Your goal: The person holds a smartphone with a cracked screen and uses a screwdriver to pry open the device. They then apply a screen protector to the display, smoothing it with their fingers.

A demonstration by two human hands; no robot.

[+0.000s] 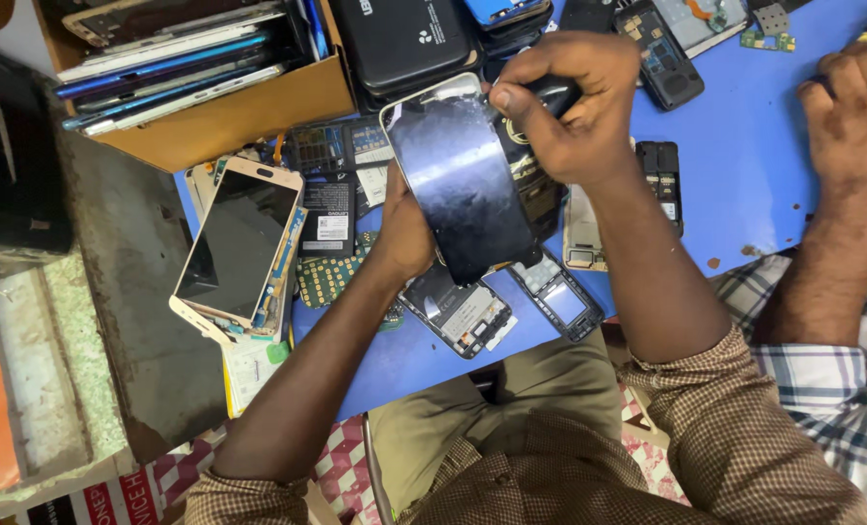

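My left hand (404,233) grips the lower left edge of a smartphone (463,175) with a dark, scuffed glass screen, held tilted above the blue table (745,165). My right hand (560,107) is closed over a small black object (555,94) at the phone's upper right edge, thumb pressed against the glass. Under the phone lie opened phone bodies and circuit boards, partly hidden.
A white-framed phone (239,243) lies left. Gutted phone shells (458,311) (560,297) sit near the table's front edge. A cardboard box (220,107) of stacked phones stands at the back left. Another person's hand (856,117) rests at the right.
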